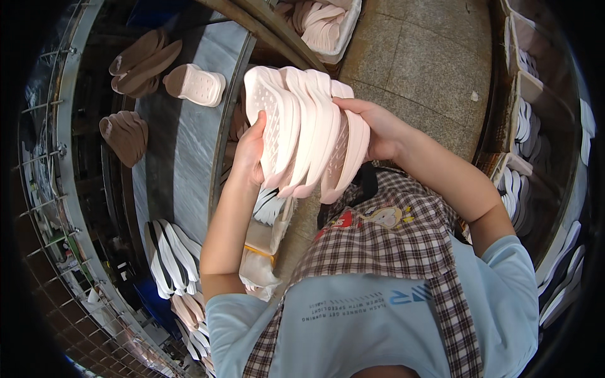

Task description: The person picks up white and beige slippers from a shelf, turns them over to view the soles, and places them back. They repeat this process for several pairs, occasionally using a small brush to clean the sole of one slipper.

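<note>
Tiled floor (419,60) below, hands (379,131) hold pink insoles (309,126).

Head view, single, wide fisheye: looked steeply down from head height, with apron (403,252) close below, left hand (251,152) and right hand (379,129) near mid-frame, counter (189,142) leftward, floor (428,63) farther off.
</note>
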Demonstrator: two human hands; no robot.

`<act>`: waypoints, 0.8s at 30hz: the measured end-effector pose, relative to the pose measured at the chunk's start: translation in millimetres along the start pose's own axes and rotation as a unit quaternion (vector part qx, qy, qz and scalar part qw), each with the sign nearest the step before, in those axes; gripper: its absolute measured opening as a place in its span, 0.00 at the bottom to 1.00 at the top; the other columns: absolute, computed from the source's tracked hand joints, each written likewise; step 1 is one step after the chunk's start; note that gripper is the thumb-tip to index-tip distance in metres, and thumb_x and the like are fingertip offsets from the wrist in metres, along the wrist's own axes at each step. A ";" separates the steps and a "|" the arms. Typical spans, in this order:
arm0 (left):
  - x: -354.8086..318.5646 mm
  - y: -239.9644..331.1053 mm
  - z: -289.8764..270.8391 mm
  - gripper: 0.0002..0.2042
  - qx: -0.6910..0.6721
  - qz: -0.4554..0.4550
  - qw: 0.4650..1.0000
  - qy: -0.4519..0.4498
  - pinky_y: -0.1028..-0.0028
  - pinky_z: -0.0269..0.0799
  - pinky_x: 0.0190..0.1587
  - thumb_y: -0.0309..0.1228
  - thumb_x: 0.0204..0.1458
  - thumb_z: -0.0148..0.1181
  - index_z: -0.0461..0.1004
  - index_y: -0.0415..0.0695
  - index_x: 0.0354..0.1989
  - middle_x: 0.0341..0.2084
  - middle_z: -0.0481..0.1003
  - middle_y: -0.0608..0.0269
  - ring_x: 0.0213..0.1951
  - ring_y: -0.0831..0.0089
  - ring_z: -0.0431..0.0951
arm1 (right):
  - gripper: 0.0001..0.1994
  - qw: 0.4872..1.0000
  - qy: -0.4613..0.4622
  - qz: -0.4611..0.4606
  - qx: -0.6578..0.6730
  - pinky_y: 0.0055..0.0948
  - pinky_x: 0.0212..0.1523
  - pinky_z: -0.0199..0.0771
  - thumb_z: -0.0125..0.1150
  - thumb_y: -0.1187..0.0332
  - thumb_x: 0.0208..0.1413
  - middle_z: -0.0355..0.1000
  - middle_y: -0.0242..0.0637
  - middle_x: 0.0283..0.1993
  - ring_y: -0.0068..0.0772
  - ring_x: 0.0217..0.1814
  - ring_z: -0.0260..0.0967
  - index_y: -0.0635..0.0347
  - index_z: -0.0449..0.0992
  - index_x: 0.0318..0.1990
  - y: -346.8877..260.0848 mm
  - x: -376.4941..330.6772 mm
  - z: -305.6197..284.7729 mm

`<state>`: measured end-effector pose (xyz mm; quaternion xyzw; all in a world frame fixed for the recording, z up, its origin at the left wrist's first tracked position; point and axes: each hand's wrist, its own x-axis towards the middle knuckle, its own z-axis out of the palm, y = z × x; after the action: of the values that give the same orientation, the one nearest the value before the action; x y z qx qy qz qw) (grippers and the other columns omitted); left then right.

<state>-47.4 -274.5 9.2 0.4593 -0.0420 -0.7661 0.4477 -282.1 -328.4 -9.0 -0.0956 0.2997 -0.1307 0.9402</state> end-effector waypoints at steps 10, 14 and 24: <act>20.5 -21.1 -7.8 0.25 -0.029 -0.059 0.998 0.009 0.60 0.67 0.55 0.43 0.63 0.37 0.59 0.33 0.57 0.52 0.68 0.44 0.51 0.56 0.72 | 0.18 0.996 0.027 0.083 0.021 0.43 0.44 0.61 0.47 0.47 0.57 0.67 0.36 0.52 0.39 0.53 0.60 0.43 0.69 0.49 7.2 -4.1 -28.1; 25.1 -24.8 -10.2 0.24 -0.030 -0.061 0.998 0.003 0.61 0.69 0.54 0.43 0.63 0.37 0.60 0.33 0.57 0.51 0.69 0.44 0.50 0.57 0.73 | 0.18 0.996 0.025 0.085 0.024 0.43 0.43 0.61 0.47 0.47 0.56 0.67 0.35 0.50 0.38 0.51 0.61 0.43 0.70 0.48 8.8 -2.2 -34.7; 23.2 -23.6 -0.7 0.25 0.006 -0.041 0.999 0.014 0.62 0.69 0.54 0.43 0.63 0.38 0.58 0.33 0.58 0.52 0.68 0.45 0.51 0.58 0.72 | 0.19 0.998 0.033 0.053 0.009 0.42 0.45 0.64 0.48 0.49 0.56 0.68 0.37 0.51 0.38 0.52 0.63 0.46 0.69 0.50 6.1 -2.1 -30.5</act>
<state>-66.3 -277.0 -17.9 0.4739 -0.0211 -0.7770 0.4139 -300.5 -325.1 -33.9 -0.0668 0.3340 -0.0863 0.9362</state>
